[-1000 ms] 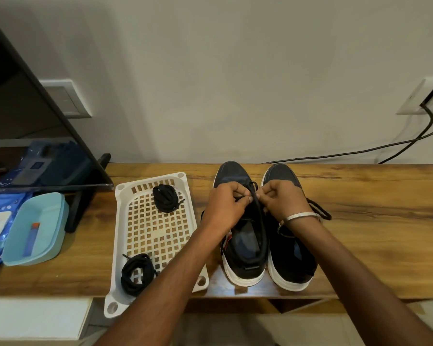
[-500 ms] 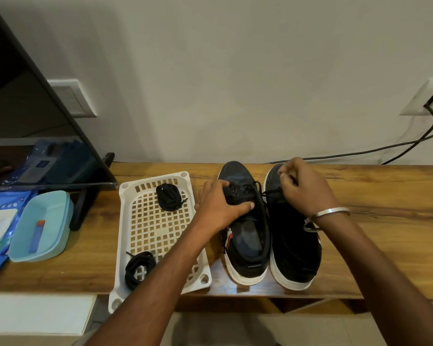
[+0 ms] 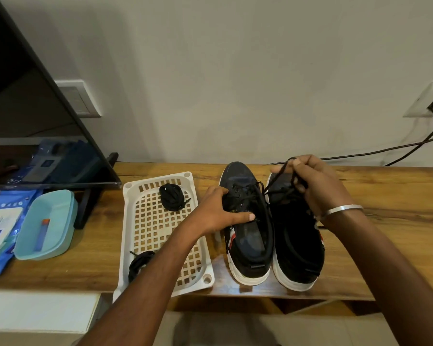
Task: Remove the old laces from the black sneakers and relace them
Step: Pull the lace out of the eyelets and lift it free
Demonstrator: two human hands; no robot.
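A pack of wipes (image 3: pixel 0 226) and a pale blue tub (image 3: pixel 45 226) sit at the far left of the wooden surface (image 3: pixel 385 208), under the corner of a dark screen (image 3: pixel 35 121). Next along, a white lattice tray (image 3: pixel 155 226) carries two coiled black laces, one at its far end (image 3: pixel 171 197) and one at its near end (image 3: pixel 139 262). The left hand (image 3: pixel 216 211) steadies the left sneaker (image 3: pixel 246 226), fingers spread across its eyelets and thumb on the tongue. Over the right sneaker (image 3: pixel 296 240), the right hand (image 3: pixel 315 186) (a silver bangle at the wrist) has its fingers curled round a black lace (image 3: pixel 275 178), drawn up taut from the eyelets. Both sneakers stand side by side, toes to the wall.
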